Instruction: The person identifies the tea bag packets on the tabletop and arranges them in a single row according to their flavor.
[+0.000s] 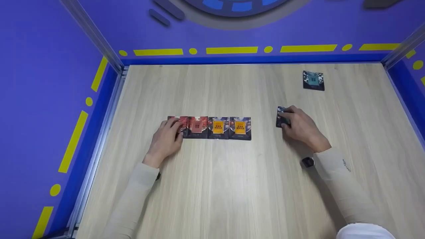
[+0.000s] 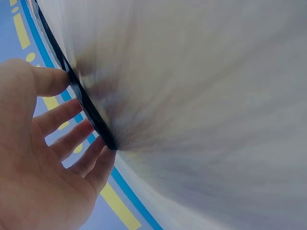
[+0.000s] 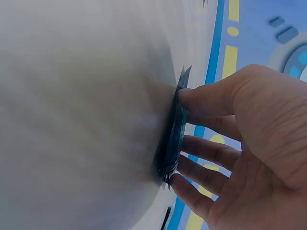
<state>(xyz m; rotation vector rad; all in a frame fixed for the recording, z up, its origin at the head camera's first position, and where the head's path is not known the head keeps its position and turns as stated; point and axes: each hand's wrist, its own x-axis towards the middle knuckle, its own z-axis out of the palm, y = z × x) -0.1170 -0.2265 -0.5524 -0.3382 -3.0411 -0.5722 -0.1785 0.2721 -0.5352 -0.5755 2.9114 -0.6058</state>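
Four square sachets lie in a row mid-table: two red ones (image 1: 197, 127) on the left and two orange-labelled ones (image 1: 229, 128) on the right. My left hand (image 1: 171, 131) rests with straight fingers on the leftmost red sachet (image 1: 173, 120). In the left wrist view the left hand (image 2: 72, 120) touches that sachet's dark edge (image 2: 88, 112) with thumb and fingertips. My right hand (image 1: 292, 121) lies on a dark sachet (image 1: 281, 117) to the right of the row. Seen from the right wrist, the right hand (image 3: 184, 139) presses its thumb and fingertips onto that teal-dark sachet (image 3: 173, 139), which lies flat on the table.
Another dark sachet with a teal label (image 1: 313, 80) lies alone at the far right of the wooden table (image 1: 232, 186). Purple walls with yellow markings close in the table on the left, back and right. A metal rail (image 1: 99, 132) runs along the left edge.
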